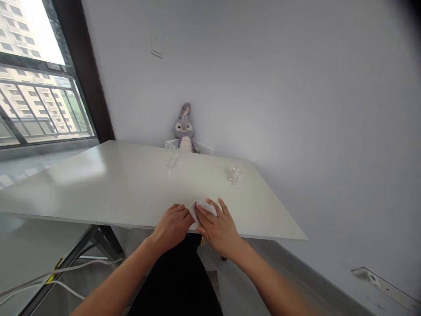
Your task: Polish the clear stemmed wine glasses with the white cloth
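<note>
Close to the near edge of the white table (pixel 131 188), my right hand (pixel 219 226) presses on a small white cloth (pixel 209 207). Its index and middle fingers lie over the cloth, while the other fingers reach out past it. Against the cloth's left side is my left hand (pixel 174 224), its fingers curled and closed. What those fingers hold, if anything, is hidden from above. Farther back on the table are a clear stemmed glass (pixel 170 159) at left centre and another clear glass (pixel 235 174) to the right, both apart from my hands.
A grey plush toy (pixel 186 131) sits in a white mesh basket (pixel 205 149) at the table's back edge, against the wall. White cables (pixel 66 267) run beside a dark table leg (pixel 108 243) at lower left. A wall socket panel (pixel 375 278) is low on the right.
</note>
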`<state>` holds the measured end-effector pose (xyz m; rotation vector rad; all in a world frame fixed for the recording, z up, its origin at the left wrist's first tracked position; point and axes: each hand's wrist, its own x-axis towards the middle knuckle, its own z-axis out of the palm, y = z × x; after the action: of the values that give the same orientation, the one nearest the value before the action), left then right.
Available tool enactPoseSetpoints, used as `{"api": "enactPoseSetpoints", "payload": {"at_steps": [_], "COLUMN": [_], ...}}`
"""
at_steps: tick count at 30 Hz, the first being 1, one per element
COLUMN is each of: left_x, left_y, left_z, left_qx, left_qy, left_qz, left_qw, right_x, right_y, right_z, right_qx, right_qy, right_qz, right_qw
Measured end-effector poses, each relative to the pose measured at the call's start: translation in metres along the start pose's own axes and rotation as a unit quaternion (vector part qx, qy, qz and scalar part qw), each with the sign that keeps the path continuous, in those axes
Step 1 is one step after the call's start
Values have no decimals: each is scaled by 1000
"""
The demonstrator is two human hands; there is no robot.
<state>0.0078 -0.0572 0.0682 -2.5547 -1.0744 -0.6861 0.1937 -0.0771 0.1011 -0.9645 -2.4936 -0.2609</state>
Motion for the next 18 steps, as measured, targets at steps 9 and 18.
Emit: {"api": "enactPoseSetpoints", "payload": {"at_steps": [9,18], "left_x": [-10,-10], "left_y": [-2,35], "left_z": [4,26], "left_qx": [16,-60], "left_qy": [64,108], "left_qz": [36,-155], "left_qw": [997,980], "right_x": [15,10], "right_y": [45,4], "right_z": [-6,27], "right_qx": [522,785], "right_qy": [-52,246], "right_qz": [286,379], "right_qw": [802,424]}}
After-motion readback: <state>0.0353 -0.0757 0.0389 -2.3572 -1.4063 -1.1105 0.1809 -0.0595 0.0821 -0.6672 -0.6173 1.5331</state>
